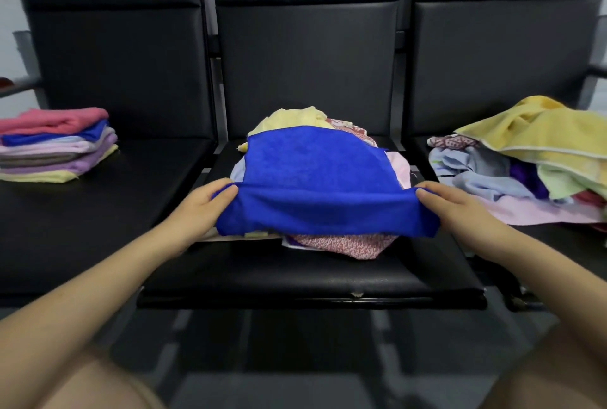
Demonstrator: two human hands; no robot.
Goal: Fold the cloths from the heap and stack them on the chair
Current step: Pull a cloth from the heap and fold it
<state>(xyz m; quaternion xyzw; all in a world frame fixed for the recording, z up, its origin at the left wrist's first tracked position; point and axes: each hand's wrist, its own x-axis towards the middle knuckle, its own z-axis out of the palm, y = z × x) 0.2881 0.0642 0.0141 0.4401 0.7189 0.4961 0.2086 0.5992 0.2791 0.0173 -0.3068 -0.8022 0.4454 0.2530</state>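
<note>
A bright blue cloth (315, 175) lies spread over a small pile of loose cloths (341, 244) on the middle black chair seat (295, 277). My left hand (203, 205) pinches the cloth's near left corner and my right hand (450, 208) pinches its near right corner, with the near edge lifted and stretched between them. A neat stack of folded cloths (56, 145), pink on top, sits on the left chair seat. An unsorted heap of cloths (532, 158), topped by a yellow towel, lies on the right chair seat.
Three black padded chairs stand side by side with tall backrests (305, 63). Bare seat shows in front of the folded stack (82, 228). My knees appear blurred at the bottom corners.
</note>
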